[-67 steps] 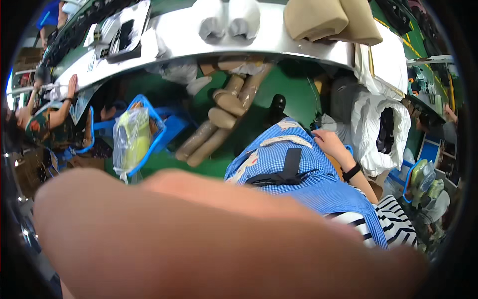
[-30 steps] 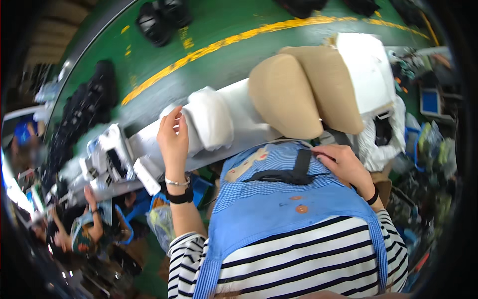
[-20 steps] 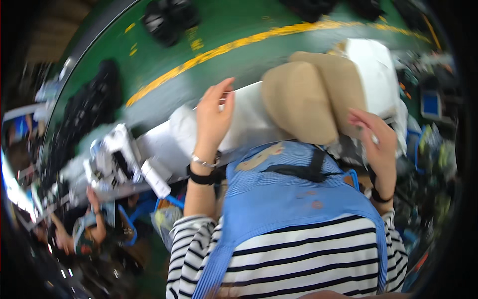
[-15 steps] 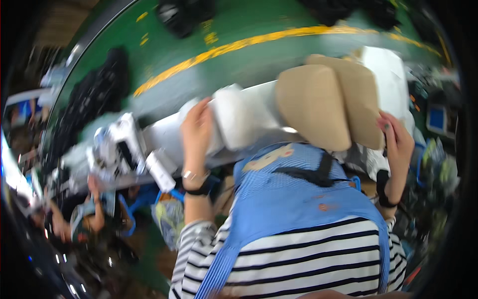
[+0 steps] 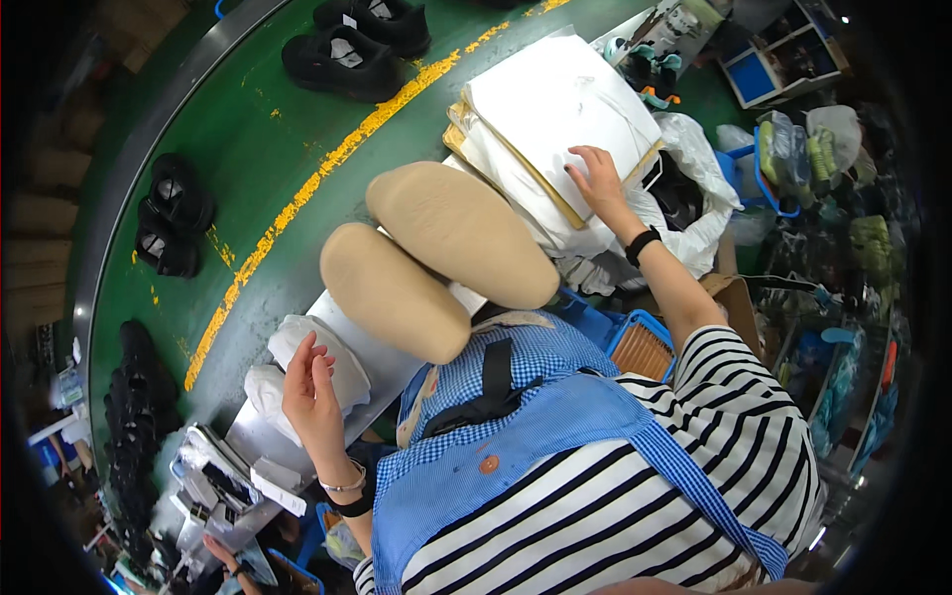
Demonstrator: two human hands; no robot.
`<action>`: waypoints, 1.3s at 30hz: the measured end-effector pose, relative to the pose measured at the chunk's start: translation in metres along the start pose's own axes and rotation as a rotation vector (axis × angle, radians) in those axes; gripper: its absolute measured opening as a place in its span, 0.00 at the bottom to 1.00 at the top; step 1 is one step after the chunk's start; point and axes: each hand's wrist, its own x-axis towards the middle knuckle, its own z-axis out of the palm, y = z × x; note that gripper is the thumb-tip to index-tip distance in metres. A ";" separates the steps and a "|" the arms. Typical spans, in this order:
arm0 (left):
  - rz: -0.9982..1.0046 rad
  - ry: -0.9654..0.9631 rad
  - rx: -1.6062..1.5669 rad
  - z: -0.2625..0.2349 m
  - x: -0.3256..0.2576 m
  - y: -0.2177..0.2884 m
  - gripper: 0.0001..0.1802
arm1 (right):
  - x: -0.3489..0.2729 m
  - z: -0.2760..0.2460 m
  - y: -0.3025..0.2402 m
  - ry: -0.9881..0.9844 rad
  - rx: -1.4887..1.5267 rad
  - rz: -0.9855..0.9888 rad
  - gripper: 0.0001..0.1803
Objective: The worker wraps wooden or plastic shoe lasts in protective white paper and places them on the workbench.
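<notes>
My right hand (image 5: 603, 186) has its fingers spread over a stack of white paper sheets (image 5: 545, 89), at or just above the top sheet. A pair of beige, rounded, elongated pieces (image 5: 466, 233), shaped like shoe forms, lies side by side between my hands. My left hand (image 5: 313, 407) is raised, its fingers loosely extended and nothing visible in it. It is nearest to white wrapped bundles (image 5: 339, 369) on the metal ledge (image 5: 387, 372), partly covering them.
Black shoes (image 5: 342, 64) stand in pairs on the green belt (image 5: 268, 129) beyond a yellow line. A white plastic bag (image 5: 689, 149) with dark contents sits right of the paper. Blue baskets (image 5: 640, 342) are by my right side; small boxes (image 5: 278, 486) lie at lower left. A co-worker's hand (image 5: 223, 550) shows there.
My right hand has left the beige pieces and moved up and over the paper stack. The beige pieces now lie tilted leftward. My view has turned toward the right.
</notes>
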 end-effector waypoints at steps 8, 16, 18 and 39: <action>-0.033 0.158 0.048 0.063 -0.013 0.053 0.16 | 0.026 0.031 0.039 0.032 -0.039 -0.175 0.06; 0.049 0.251 0.134 0.082 0.009 0.057 0.16 | 0.075 0.037 0.052 -0.194 -0.118 -0.127 0.15; 0.191 0.263 0.329 0.075 0.038 0.043 0.17 | 0.088 0.014 0.040 -0.202 0.064 -0.117 0.14; -0.042 -0.379 -0.238 0.067 0.112 0.040 0.07 | 0.130 -0.040 -0.280 -0.654 0.079 -0.788 0.13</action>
